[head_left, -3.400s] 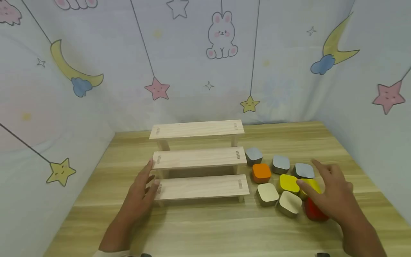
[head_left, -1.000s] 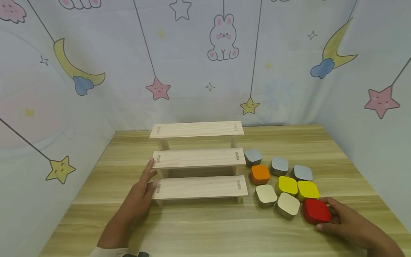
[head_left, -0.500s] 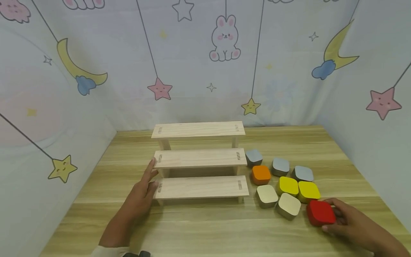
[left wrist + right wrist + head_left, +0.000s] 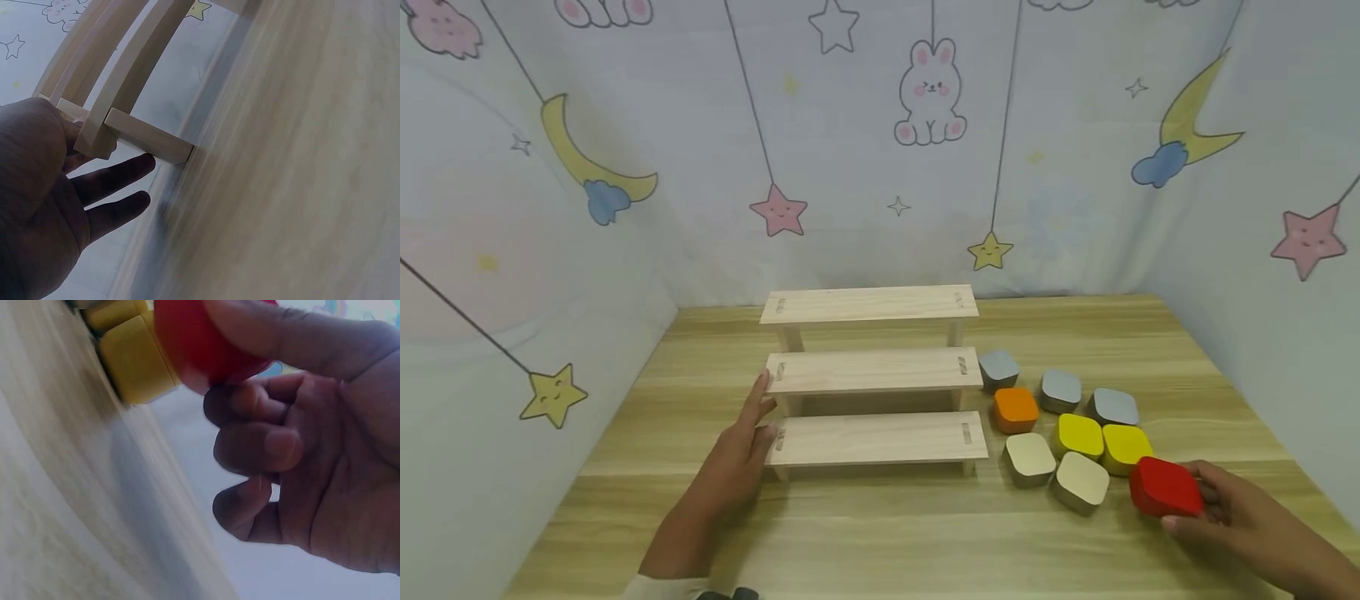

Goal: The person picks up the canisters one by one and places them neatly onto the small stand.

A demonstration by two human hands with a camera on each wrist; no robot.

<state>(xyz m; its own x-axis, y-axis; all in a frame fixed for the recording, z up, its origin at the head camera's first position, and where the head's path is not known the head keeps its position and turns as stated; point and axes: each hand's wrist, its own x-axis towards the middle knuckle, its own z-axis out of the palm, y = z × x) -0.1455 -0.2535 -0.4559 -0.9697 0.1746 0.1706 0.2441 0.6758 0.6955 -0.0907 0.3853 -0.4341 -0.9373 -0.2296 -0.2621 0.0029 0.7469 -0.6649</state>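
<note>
My left hand (image 4: pixel 735 457) rests on the left end of a three-step wooden shelf (image 4: pixel 880 437). Its thumb touches the lowest board and its index finger reaches the middle one. In the left wrist view two fingers (image 4: pixel 119 212) stretch out straight beside a shelf leg (image 4: pixel 153 140). My right hand (image 4: pixel 1240 508) pinches a red rounded block (image 4: pixel 1165 486) between thumb and fingers, with the block tilted. Yellow blocks (image 4: pixel 1126 447) sit right behind it. In the right wrist view the red block (image 4: pixel 194 344) overlaps a yellow block (image 4: pixel 134 359), and the other fingers curl loosely below.
Between shelf and right hand lie an orange block (image 4: pixel 1016 409), two cream blocks (image 4: pixel 1081 480) and three grey blocks (image 4: pixel 1061 388). A wood-grain table (image 4: pixel 880 550) carries everything. Light fabric walls (image 4: pixel 850 167) printed with stars, moons and a rabbit enclose the back and sides.
The right hand came down from above the blocks, took hold of the red block and drew it right, lifting and tilting it. The left hand stayed at the shelf's end.
</note>
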